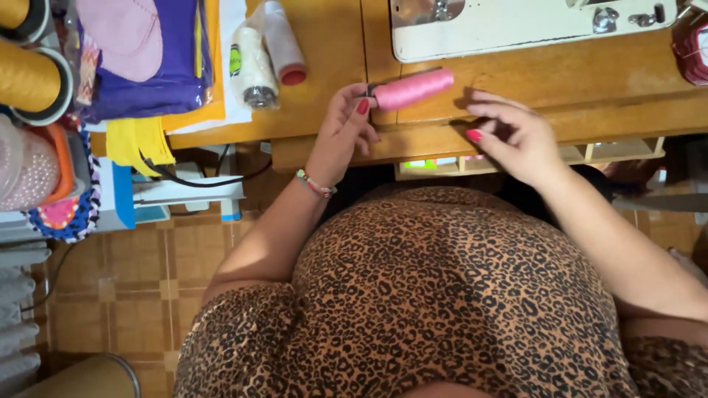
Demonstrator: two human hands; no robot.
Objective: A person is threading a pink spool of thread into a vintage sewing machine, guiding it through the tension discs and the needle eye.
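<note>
My left hand (346,125) holds the dark end of a pink thread spool (414,88) that lies sideways at the front edge of the wooden sewing table (516,81). My right hand (509,133) hovers just right of the spool with fingers spread and holds nothing. A beaded bracelet (316,184) circles my left wrist. Both hands have red-painted nails.
The white base of a sewing machine (516,26) sits at the back of the table. Two wrapped thread spools (264,51) lie left of it, beside purple and yellow fabric (155,66). Large yellow thread cones (29,77) stand far left. An open drawer (516,158) with compartments is under the table edge.
</note>
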